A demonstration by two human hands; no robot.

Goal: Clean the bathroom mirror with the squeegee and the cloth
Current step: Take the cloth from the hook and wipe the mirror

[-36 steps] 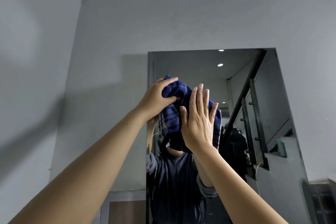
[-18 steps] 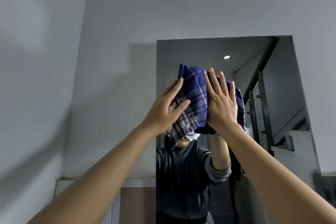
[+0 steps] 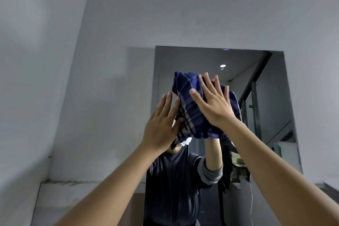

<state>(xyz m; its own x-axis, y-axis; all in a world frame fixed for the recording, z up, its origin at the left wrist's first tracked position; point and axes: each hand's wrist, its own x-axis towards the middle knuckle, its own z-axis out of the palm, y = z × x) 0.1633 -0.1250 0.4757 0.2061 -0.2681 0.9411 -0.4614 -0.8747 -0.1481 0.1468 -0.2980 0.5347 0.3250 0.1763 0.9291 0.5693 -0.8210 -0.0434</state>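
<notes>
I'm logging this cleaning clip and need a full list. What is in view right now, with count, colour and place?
mirror: one, frameless, on the far wall, centre right; it reflects the person, a stair railing and a ceiling light.
cloth: one, dark blue plaid with tan stripes, bunched against the upper middle of the mirror.
walls: two, pale grey, meeting in a corner at left.
squeegee: none in view.
left hand: one, fingers spread, flat at the cloth's left edge.
right hand: one, fingers spread, palm pressing the cloth to the glass.
</notes>
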